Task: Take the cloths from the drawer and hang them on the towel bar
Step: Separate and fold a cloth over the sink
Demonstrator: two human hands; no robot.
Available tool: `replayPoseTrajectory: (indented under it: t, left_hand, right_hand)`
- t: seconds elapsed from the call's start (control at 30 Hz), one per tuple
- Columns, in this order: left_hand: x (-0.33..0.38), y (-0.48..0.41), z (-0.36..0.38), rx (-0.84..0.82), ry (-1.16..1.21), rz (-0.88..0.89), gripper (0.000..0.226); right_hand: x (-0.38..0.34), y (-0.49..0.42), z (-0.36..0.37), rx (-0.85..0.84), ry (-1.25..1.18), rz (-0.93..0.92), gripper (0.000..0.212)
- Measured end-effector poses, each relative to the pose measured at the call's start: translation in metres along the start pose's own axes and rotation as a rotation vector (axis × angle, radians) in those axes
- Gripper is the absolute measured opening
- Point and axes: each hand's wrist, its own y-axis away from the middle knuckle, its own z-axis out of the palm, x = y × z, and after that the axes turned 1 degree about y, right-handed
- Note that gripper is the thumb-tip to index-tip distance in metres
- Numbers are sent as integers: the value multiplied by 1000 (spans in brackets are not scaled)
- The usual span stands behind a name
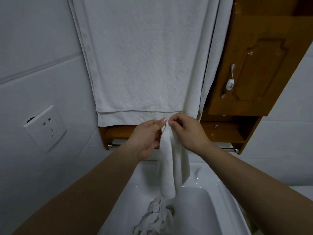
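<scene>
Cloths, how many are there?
3, at least. A big towel hangs on the wall; a white cloth is pinched by the left hand and right hand above the sink; a crumpled cloth lies in the sink. Layers behind the big towel may be more cloths.

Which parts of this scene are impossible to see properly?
Head view only.
Towel bar: middle hidden behind left hand, right hand and the white cloth they pinch.
Large towel: top cut off by the upper edge.
Grey cloth in the sink: cut off by the lower edge.
</scene>
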Motion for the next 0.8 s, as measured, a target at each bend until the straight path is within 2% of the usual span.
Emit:
replayPoseTrajectory:
  t: [0.1,0.23,0.3,0.43,0.53,0.67,0.8]
  left_hand:
    - [1,3,2,-8,9,37,32]
    - [-1,8,6,-70,-115,84,11]
    - [-2,10,9,-65,-207,120,19]
    - [-4,9,7,18,-233,177,13]
    - [-9,7,5,19,-265,199,16]
    - [-13,8,5,35,-428,277,19]
    - [-9,9,6,69,-574,338,20]
  right_hand:
    - [1,-2,-1,27,17,25,11]
    - [2,-1,-2,48,5,29,10]
    - [3,0,-2,52,-2,40,9]
    - [3,4,-5,40,4,10,9]
    - [1,6,-7,31,-28,3,7]
    - [3,7,-11,-96,-151,131,21]
    - [2,10,-22,-310,-386,122,26]
